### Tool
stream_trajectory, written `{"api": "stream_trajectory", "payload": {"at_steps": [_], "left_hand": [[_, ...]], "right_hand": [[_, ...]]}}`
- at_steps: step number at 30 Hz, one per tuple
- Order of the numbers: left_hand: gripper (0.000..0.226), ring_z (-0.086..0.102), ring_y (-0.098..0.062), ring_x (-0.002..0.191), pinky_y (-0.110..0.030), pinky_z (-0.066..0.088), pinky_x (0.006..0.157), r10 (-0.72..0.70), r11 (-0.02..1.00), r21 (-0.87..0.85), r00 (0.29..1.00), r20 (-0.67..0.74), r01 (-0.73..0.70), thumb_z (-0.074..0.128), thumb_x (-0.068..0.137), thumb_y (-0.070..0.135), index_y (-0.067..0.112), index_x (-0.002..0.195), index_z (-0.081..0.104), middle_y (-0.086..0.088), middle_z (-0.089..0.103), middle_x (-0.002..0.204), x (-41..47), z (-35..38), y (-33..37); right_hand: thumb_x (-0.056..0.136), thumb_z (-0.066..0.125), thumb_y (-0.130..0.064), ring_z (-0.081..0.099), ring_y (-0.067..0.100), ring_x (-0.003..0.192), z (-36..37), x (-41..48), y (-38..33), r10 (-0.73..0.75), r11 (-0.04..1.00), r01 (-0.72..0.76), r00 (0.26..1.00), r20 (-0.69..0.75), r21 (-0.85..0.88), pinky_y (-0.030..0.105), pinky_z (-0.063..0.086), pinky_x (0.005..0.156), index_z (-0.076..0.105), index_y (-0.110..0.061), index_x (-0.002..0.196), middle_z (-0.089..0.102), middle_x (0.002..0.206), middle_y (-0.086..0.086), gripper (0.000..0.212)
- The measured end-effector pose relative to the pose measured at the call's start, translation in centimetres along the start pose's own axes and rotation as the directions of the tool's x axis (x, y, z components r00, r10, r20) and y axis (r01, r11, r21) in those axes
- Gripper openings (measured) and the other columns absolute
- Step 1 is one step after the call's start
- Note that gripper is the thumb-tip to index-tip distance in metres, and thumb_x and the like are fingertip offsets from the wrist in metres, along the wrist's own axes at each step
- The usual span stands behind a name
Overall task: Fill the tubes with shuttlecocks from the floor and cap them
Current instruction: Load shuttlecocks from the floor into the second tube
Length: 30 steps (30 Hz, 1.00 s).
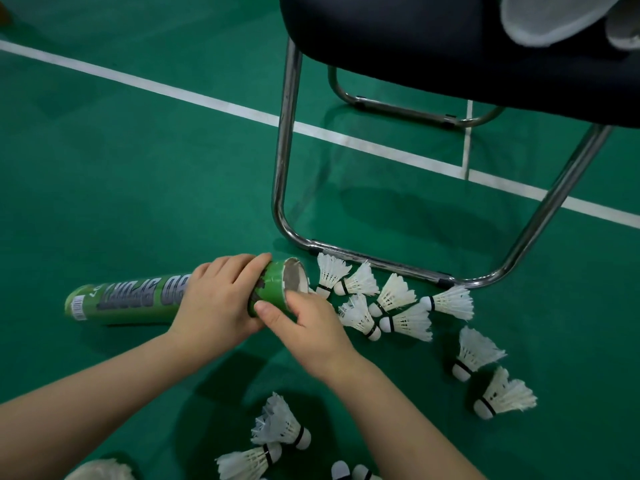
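tube (138,299) sideways | left hand (214,303) grips it | right hand (308,327) grips open end

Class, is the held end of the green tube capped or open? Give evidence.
Open: the green tube shows a bare rim and grey inner wall, no cap.

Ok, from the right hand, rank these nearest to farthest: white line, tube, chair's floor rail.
1. tube: the right hand grips it at its open end.
2. chair's floor rail: just beyond the shuttlecocks, ahead and to the right.
3. white line: well behind the rail, crossing the floor.
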<state>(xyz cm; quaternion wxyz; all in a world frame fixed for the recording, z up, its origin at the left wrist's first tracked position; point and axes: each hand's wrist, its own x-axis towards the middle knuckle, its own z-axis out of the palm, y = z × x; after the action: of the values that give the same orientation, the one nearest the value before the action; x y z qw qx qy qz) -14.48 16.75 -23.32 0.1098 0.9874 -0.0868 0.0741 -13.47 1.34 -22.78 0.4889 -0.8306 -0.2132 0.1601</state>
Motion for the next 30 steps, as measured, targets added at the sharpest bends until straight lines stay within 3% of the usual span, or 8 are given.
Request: {"api": "stream_trajectory", "payload": {"at_steps": [5,11,16,19,22,24,27,30], "left_hand": [[0.063,0.061,-0.031,0.088,-0.043,0.048,0.075,0.01,1.0,0.01,1.0,0.018,-0.011,0.042,0.062,0.041,0.015,0.12,0.044,-0.01,0.063,0.102,0.0,0.0,0.0],[0.062,0.06,-0.032,0.088,-0.043,0.047,0.074,0.011,1.0,0.006,1.0,0.004,-0.011,0.041,0.062,0.037,0.014,0.12,0.044,-0.01,0.062,0.102,-0.2,0.2,0.0],[0.064,0.06,-0.031,0.089,-0.042,0.047,0.075,0.013,1.0,0.027,1.0,0.02,-0.013,0.042,0.062,0.038,0.015,0.122,0.043,-0.01,0.062,0.103,-0.2,0.2,-0.3],[0.071,0.06,-0.031,0.089,-0.042,0.047,0.075,-0.008,0.999,0.032,1.0,-0.005,0.009,0.062,0.061,0.051,0.016,0.12,0.044,-0.009,0.062,0.103,0.2,0.1,-0.4],[0.089,0.06,-0.031,0.091,-0.043,0.046,0.077,-0.029,0.999,0.045,1.0,-0.005,0.03,0.081,0.048,0.053,0.016,0.12,0.044,-0.009,0.062,0.104,0.5,-0.1,-0.3],[0.092,0.06,-0.03,0.092,-0.042,0.046,0.079,-0.039,0.998,0.047,0.999,-0.004,0.039,0.082,0.046,0.054,0.017,0.121,0.044,-0.008,0.062,0.104,0.5,-0.3,-0.2],[0.093,0.06,-0.029,0.091,-0.042,0.046,0.08,-0.035,0.998,0.047,0.999,-0.007,0.036,0.082,0.045,0.055,0.017,0.121,0.043,-0.008,0.063,0.104,0.3,-0.3,-0.1],[0.093,0.06,-0.029,0.091,-0.042,0.046,0.08,-0.023,0.998,0.053,0.999,-0.025,0.024,0.081,0.045,0.055,0.017,0.121,0.043,-0.007,0.063,0.104,0.1,-0.4,-0.3]], "right_hand": [[0.076,0.053,-0.051,0.06,0.017,0.082,-0.3,0.5,0.3,0.074,0.992,-0.087,0.987,0.141,0.093,0.036,0.052,0.076,0.064,-0.021,0.096,0.067,0.088,-0.001,0.037],[0.075,0.058,-0.048,0.061,0.02,0.083,-0.5,1.0,0.1,0.137,0.982,-0.162,0.967,0.213,0.1,0.04,0.052,0.08,0.064,-0.02,0.09,0.068,0.087,0.003,0.033],[0.075,0.069,-0.042,0.059,0.011,0.08,-0.9,1.1,0.0,0.088,0.993,-0.102,0.979,0.184,0.065,0.03,0.051,0.076,0.065,-0.025,0.093,0.065,0.085,-0.007,0.025],[0.072,0.071,-0.036,0.058,0.002,0.072,-1.8,0.9,0.2,0.055,0.938,-0.042,0.998,-0.029,0.345,0.021,0.049,0.07,0.067,-0.028,0.086,0.063,0.075,-0.012,0.017],[0.079,0.069,-0.027,0.063,0.009,0.083,-3.3,1.1,1.6,0.201,0.834,0.048,0.902,-0.383,0.55,0.023,0.051,0.075,0.067,-0.027,0.084,0.068,0.084,-0.006,0.006],[0.084,0.066,-0.025,0.061,0.01,0.091,-4.0,1.8,3.3,0.309,0.882,-0.085,0.846,-0.434,0.463,0.029,0.049,0.081,0.065,-0.028,0.089,0.067,0.092,-0.008,0.006],[0.087,0.06,-0.039,0.045,0.015,0.122,-4.2,3.4,6.7,0.431,0.897,-0.443,0.867,-0.251,0.01,0.036,0.039,0.1,0.052,-0.029,0.124,0.055,0.127,-0.008,0.039],[0.087,0.058,-0.041,0.027,0.021,0.136,-3.6,4.6,8.6,0.459,0.857,-0.485,0.872,-0.168,-0.177,0.043,0.028,0.11,0.033,-0.027,0.14,0.037,0.146,-0.003,0.061]]}}
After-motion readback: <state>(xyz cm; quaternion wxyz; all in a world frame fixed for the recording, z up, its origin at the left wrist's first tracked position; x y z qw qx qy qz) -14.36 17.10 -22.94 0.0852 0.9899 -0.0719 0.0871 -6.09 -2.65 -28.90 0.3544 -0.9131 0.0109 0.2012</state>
